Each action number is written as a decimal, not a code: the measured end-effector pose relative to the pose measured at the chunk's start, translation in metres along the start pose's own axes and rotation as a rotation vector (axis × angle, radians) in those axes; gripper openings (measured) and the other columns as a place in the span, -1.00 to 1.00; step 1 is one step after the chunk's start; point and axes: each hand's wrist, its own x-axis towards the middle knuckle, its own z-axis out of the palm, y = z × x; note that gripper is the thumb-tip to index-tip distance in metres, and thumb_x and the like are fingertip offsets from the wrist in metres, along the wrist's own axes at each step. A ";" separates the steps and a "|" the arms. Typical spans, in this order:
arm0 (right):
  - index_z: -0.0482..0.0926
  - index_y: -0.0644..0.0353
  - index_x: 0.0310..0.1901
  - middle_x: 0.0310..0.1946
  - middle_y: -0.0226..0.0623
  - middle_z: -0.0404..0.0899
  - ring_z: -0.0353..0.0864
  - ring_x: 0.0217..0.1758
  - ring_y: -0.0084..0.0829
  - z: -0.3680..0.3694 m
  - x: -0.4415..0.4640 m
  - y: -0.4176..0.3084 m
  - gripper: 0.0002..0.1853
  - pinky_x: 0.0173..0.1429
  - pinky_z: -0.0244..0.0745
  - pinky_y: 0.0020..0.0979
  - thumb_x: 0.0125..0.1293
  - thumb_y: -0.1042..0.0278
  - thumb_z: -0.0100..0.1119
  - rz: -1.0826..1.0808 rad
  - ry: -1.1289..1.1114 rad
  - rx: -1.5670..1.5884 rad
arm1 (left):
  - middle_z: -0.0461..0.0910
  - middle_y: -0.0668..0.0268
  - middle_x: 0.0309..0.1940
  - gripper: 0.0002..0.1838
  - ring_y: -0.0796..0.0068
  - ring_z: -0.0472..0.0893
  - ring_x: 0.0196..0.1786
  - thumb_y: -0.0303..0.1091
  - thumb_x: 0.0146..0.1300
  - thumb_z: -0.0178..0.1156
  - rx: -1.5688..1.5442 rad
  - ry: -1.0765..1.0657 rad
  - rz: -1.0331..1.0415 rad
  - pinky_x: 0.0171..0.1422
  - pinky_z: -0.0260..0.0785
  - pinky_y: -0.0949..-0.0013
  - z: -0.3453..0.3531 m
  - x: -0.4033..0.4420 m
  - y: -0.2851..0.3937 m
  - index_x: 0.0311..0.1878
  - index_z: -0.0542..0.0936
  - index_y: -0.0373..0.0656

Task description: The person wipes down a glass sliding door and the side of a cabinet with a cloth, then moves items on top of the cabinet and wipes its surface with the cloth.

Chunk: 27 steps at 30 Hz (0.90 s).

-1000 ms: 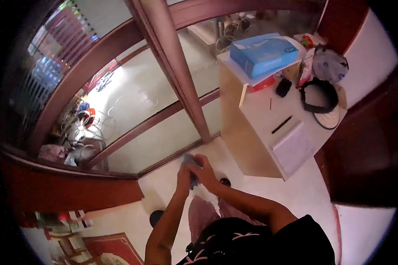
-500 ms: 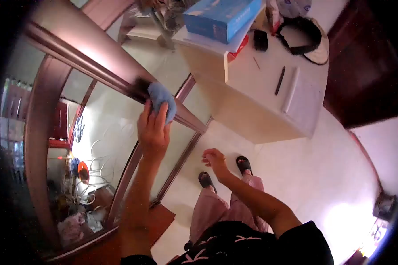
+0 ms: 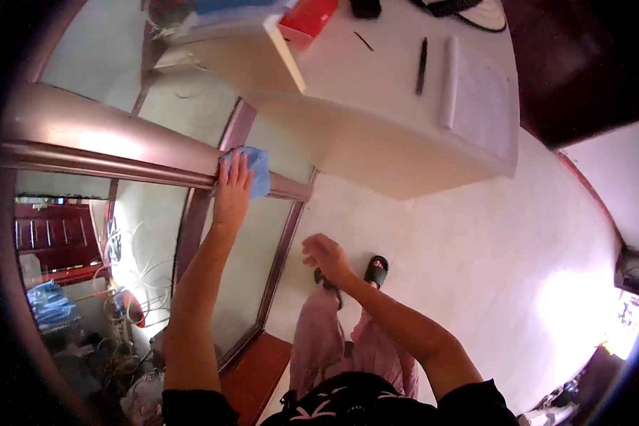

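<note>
Down the post [image 3: 149, 145], toward its foot, the left hand [image 3: 232, 195] and the blue cloth [image 3: 260, 170] had slid since half a second earlier; the right hand [image 3: 326, 254] hung much as it did then. Largest, taking clock places from the middle of the view, was the pale cabinet [image 3: 362, 85], filling 12 to 2 o'clock. Next, the brownish post ran in from between 9 and 10 o'clock, smooth and glossy enough that a cloth would probably glide on it. A white pad [image 3: 483, 99] lay on the cabinet at 2 o'clock, and a red box [image 3: 309, 20] sat near 12. The left hand, between 9 and 10 o'clock, had its fingers straight and slightly spread, pressing the cloth against the post; its thumb could not be made out. The right hand, just toward 6 o'clock from the middle, touched neither, its fingers loosely bent, though how far they closed could not be told. The cloth, at 10 o'clock, stuck out on the hand's 3 o'clock side. It looked light, soft and hard to damage, likely to bunch if held by one corner; a broad, flat hold over its middle seemed best. Smallest was a dark pen [image 3: 422, 67] at 1 o'clock.
</note>
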 end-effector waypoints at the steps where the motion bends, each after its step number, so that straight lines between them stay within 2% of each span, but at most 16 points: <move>1: 0.53 0.18 0.00 -0.26 -0.40 0.61 0.66 -0.25 -0.52 0.000 0.007 -0.003 -0.79 -0.20 0.55 -0.47 0.44 0.37 -0.03 -0.070 0.018 -0.029 | -0.02 0.22 0.58 -0.44 0.01 -0.14 0.61 -0.13 0.46 -0.14 -0.030 -0.017 0.006 0.61 -0.41 -0.18 0.010 0.007 0.013 0.51 0.21 0.15; 4: 0.53 0.18 0.04 -0.24 -0.43 0.60 0.62 -0.15 -0.55 0.002 0.051 0.015 -0.77 -0.09 0.53 -0.46 0.47 0.33 -0.02 -0.151 0.058 -0.038 | -0.02 0.23 0.58 -0.44 0.01 -0.13 0.61 -0.13 0.45 -0.13 0.066 -0.031 -0.017 0.60 -0.41 -0.22 0.027 0.021 0.044 0.50 0.22 0.17; 6: 0.47 0.15 0.15 -0.10 -0.41 0.59 0.56 -0.02 -0.57 0.005 0.087 0.032 -0.72 0.03 0.49 -0.47 0.49 0.29 0.01 -0.366 0.042 -0.201 | -0.02 0.24 0.58 -0.45 0.04 -0.12 0.61 -0.17 0.43 -0.10 -0.019 0.001 -0.023 0.61 -0.40 -0.16 0.037 0.026 0.058 0.48 0.26 0.16; 8: 0.36 0.16 0.28 0.12 -0.33 0.49 0.46 0.12 -0.53 0.017 0.131 0.066 -0.61 0.19 0.41 -0.44 0.50 0.26 0.04 -0.436 0.035 -0.019 | -0.02 0.24 0.58 -0.45 0.06 -0.11 0.61 -0.19 0.41 -0.08 -0.022 0.062 -0.066 0.62 -0.39 -0.12 0.062 0.029 0.077 0.47 0.28 0.16; 11: 0.21 0.17 0.41 0.37 -0.20 0.28 0.31 0.36 -0.37 0.023 0.183 0.088 -0.47 0.40 0.25 -0.33 0.54 0.09 -0.07 -0.335 0.070 -0.091 | 0.01 0.23 0.57 -0.47 0.15 -0.08 0.61 -0.25 0.40 -0.08 -0.201 0.087 -0.202 0.63 -0.37 -0.06 0.067 0.035 0.097 0.45 0.31 0.12; 14: 0.06 0.21 0.49 0.49 -0.10 0.08 0.05 0.55 -0.23 0.021 0.211 0.090 -0.33 0.56 -0.02 -0.26 0.56 -0.10 -0.24 -0.382 -0.046 -0.051 | 0.10 0.19 0.54 -0.53 0.12 -0.02 0.60 -0.27 0.38 -0.03 -0.427 0.289 -0.326 0.59 -0.27 -0.08 0.078 0.039 0.120 0.36 0.41 0.02; 15: -0.04 0.20 0.52 0.54 -0.04 -0.04 -0.13 0.62 -0.19 0.016 0.236 0.120 -0.26 0.62 -0.20 -0.24 0.55 -0.19 -0.33 -0.574 -0.124 -0.172 | 0.12 0.18 0.53 -0.54 0.10 0.00 0.59 -0.27 0.38 -0.01 -0.489 0.347 -0.361 0.58 -0.24 -0.08 0.080 0.040 0.126 0.34 0.43 0.00; 18: 0.01 0.36 0.49 0.54 0.04 -0.09 -0.11 0.60 -0.06 0.017 0.244 0.117 -0.21 0.60 -0.13 -0.21 0.53 -0.20 -0.30 -0.503 0.002 -0.013 | 0.24 0.13 0.47 -0.57 0.05 0.10 0.56 -0.30 0.34 0.06 -0.572 0.572 -0.420 0.53 -0.12 -0.14 0.100 0.043 0.154 0.27 0.46 -0.04; 20: -0.05 0.37 0.50 0.55 0.07 -0.16 -0.19 0.62 -0.08 0.006 0.282 0.147 -0.24 0.61 -0.19 -0.22 0.54 -0.12 -0.27 -0.720 0.054 -0.300 | 0.27 0.13 0.45 -0.57 0.04 0.14 0.54 -0.32 0.33 0.07 -0.634 0.700 -0.396 0.52 -0.09 -0.17 0.117 0.049 0.175 0.27 0.46 -0.05; 23: -0.12 0.37 0.51 0.55 0.11 -0.19 -0.22 0.63 -0.06 -0.013 0.312 0.150 -0.26 0.61 -0.22 -0.22 0.55 -0.02 -0.22 -0.762 -0.117 -0.374 | 0.35 0.14 0.39 -0.62 -0.01 0.19 0.51 -0.40 0.32 0.11 -0.703 0.814 -0.380 0.52 -0.13 -0.24 0.140 0.058 0.210 0.21 0.51 -0.11; 25: -0.15 0.34 0.51 0.54 0.12 -0.17 -0.21 0.62 -0.03 -0.022 0.327 0.154 -0.27 0.61 -0.19 -0.22 0.54 0.04 -0.18 -0.880 -0.232 -0.254 | 0.38 0.13 0.36 -0.63 -0.02 0.24 0.48 -0.48 0.31 0.09 -0.761 0.986 -0.410 0.51 -0.08 -0.25 0.159 0.059 0.232 0.18 0.53 -0.13; 26: -0.07 0.33 0.48 0.49 0.13 -0.07 -0.10 0.57 0.00 -0.026 0.332 0.165 -0.32 0.57 -0.10 -0.21 0.54 0.08 -0.16 -0.889 -0.228 -0.269 | 0.40 0.13 0.35 -0.64 -0.03 0.26 0.47 -0.52 0.30 0.09 -0.796 1.075 -0.417 0.50 -0.05 -0.25 0.169 0.063 0.253 0.17 0.53 -0.14; 27: 0.01 0.31 0.44 0.43 0.13 0.04 0.02 0.52 0.03 -0.031 0.337 0.177 -0.38 0.53 -0.01 -0.19 0.53 0.12 -0.13 -0.898 -0.224 -0.283 | 0.55 0.18 0.17 -0.66 0.00 0.39 0.37 -0.58 0.26 0.05 -0.886 1.220 -0.515 0.47 0.07 -0.11 0.178 0.065 0.268 0.08 0.60 -0.13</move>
